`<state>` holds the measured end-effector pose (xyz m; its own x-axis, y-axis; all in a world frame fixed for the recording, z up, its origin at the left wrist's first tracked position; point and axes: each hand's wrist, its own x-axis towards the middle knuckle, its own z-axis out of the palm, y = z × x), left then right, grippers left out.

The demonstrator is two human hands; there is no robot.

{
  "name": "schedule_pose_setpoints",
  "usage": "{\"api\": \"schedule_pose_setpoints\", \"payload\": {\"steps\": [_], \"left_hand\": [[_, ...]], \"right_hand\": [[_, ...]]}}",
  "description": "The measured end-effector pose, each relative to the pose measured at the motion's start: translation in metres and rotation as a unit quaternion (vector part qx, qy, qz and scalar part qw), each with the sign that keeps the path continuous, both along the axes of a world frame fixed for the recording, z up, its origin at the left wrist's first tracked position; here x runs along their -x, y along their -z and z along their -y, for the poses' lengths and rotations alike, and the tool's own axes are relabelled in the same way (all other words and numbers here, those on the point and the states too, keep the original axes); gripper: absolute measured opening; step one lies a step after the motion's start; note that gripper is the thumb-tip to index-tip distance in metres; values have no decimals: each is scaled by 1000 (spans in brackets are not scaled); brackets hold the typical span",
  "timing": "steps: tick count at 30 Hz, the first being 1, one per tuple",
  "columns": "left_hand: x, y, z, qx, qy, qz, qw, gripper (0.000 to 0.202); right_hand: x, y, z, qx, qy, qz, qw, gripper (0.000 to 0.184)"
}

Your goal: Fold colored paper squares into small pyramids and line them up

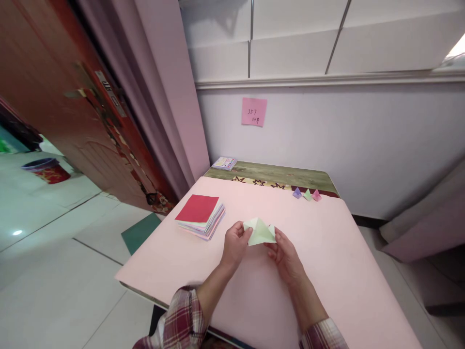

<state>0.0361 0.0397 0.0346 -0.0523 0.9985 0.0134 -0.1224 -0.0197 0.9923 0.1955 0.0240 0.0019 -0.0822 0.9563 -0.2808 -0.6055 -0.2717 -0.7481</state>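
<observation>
Plaid sleeves [185,308] lead to left hand [235,242] and right hand [286,252], each grip pinched on green paper [262,233] over the desk [160,264] — part-folded, I'd judge — with three shapes [307,195] finished beyond and a stack [199,209] unfolded.

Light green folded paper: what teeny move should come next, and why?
Maybe press the creases of the light green folded paper firmer: the left hand and right hand hold its opposite sides, and its panels stand at angles rather than lying flat.
</observation>
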Motion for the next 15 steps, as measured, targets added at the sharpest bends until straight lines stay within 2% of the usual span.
{"api": "schedule_pose_setpoints", "payload": {"steps": [3, 9, 12, 15], "left_hand": [[0, 3, 0, 18, 1, 10, 1000, 28], [-3, 3, 1, 91, 17, 112, 989, 32], [-4, 4, 1, 107, 11, 160, 981, 33], [-6, 8, 1, 119, -8, 177, 977, 43]], "right_hand": [[-2, 5, -2, -4, 22, 33, 999, 63], [-2, 6, -3, -34, 22, 96, 995, 57], [0, 5, -2, -42, 49, 123, 990, 65], [2, 4, -2, -58, 70, 143, 986, 75]]}}
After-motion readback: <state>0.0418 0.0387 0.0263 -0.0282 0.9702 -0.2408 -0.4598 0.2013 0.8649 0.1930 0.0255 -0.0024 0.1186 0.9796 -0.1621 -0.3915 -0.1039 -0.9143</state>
